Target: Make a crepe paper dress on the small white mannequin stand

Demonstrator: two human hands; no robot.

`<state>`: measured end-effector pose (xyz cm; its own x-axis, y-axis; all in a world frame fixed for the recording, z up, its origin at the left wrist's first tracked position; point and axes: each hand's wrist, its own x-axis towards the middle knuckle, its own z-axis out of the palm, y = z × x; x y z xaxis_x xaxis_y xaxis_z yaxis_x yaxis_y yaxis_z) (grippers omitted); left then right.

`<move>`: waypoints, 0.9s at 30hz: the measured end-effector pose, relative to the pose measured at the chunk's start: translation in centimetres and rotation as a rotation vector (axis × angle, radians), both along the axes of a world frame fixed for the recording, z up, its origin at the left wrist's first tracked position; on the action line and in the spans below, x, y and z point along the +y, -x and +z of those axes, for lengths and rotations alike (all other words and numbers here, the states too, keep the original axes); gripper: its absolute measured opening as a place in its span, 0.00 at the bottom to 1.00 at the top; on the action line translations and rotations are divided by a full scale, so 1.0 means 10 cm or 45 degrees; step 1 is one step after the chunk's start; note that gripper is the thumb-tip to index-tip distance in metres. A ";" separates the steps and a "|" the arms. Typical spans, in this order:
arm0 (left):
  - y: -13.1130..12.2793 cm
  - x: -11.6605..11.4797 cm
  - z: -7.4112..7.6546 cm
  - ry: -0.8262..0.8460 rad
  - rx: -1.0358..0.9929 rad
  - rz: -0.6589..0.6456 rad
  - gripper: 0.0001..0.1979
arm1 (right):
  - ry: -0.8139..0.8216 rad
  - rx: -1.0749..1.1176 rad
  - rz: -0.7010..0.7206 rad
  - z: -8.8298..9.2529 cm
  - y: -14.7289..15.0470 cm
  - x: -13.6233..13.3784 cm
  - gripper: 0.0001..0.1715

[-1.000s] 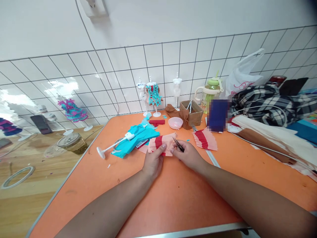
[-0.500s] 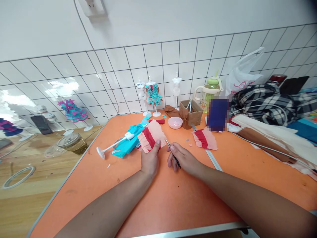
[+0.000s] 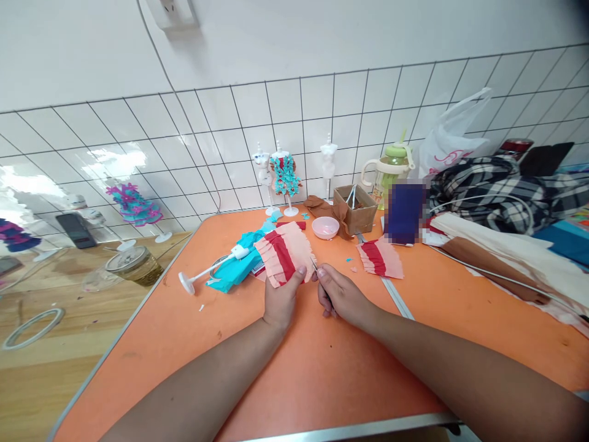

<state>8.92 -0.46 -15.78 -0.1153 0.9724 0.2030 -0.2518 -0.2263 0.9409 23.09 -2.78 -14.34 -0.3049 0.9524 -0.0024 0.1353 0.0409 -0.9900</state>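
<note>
My left hand (image 3: pixel 281 299) pinches the lower edge of a pink paper piece (image 3: pixel 299 245) with a red band and fringed edges. Close by on the right, my right hand (image 3: pixel 339 292) is closed round thin tweezers (image 3: pixel 315 265), whose tips reach the right edge of that piece. A second pink and red piece (image 3: pixel 391 260) lies flat to the right. Behind the held piece are bright blue paper (image 3: pixel 234 270) and a white stand (image 3: pixel 186 283) lying on its side. A small pink bowl (image 3: pixel 325 228) stands beyond my hands.
On the orange table (image 3: pixel 207 368) are a cardboard box (image 3: pixel 361 215), a green bottle (image 3: pixel 391 169) and small white mannequins (image 3: pixel 328 162) at the back. Plaid cloth (image 3: pixel 488 190) and paper sheets lie right. A lidded jar (image 3: pixel 133 265) stands on the wooden surface at left.
The held paper has turned slightly and shifted right. My right hand has closed in on it, and the tweezer tips have come to its edge.
</note>
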 end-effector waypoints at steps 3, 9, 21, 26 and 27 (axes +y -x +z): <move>-0.01 -0.02 -0.01 -0.075 0.034 -0.046 0.22 | 0.034 0.050 -0.027 -0.01 0.01 -0.01 0.23; -0.02 -0.05 -0.01 -0.102 0.048 -0.031 0.23 | 0.040 0.104 -0.049 0.00 0.03 -0.03 0.24; -0.03 -0.07 0.04 -0.097 0.095 0.010 0.24 | 0.102 0.194 -0.057 0.01 0.07 -0.06 0.22; -0.03 -0.07 0.03 -0.082 0.079 0.008 0.26 | 0.099 0.213 -0.080 0.03 0.07 -0.06 0.21; -0.03 -0.07 0.03 -0.077 0.078 0.014 0.26 | 0.094 0.220 -0.083 0.04 0.07 -0.07 0.21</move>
